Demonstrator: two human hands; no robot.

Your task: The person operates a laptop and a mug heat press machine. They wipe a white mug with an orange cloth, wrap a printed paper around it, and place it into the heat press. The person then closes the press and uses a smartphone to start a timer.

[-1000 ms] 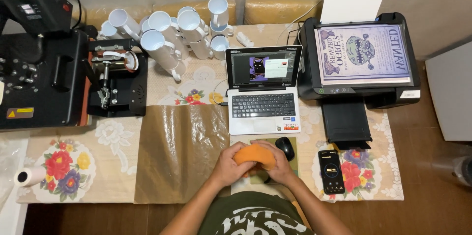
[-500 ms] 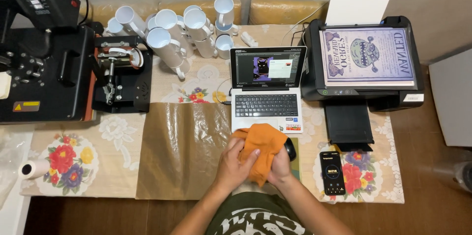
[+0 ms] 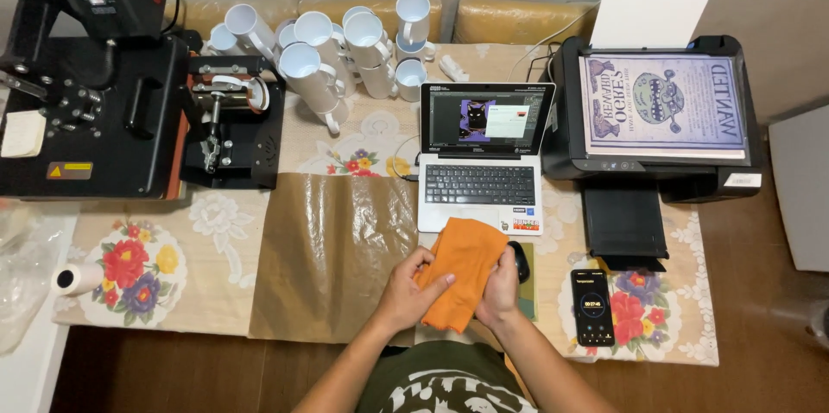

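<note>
Orange cloth (image 3: 459,270) between both hands, before laptop (image 3: 484,167).

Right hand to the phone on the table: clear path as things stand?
Probably yes. The phone lies flat just right of the right hand, with only bare tablecloth between. But both hands hold the orange cloth, so the right hand would have to let go first.
</note>
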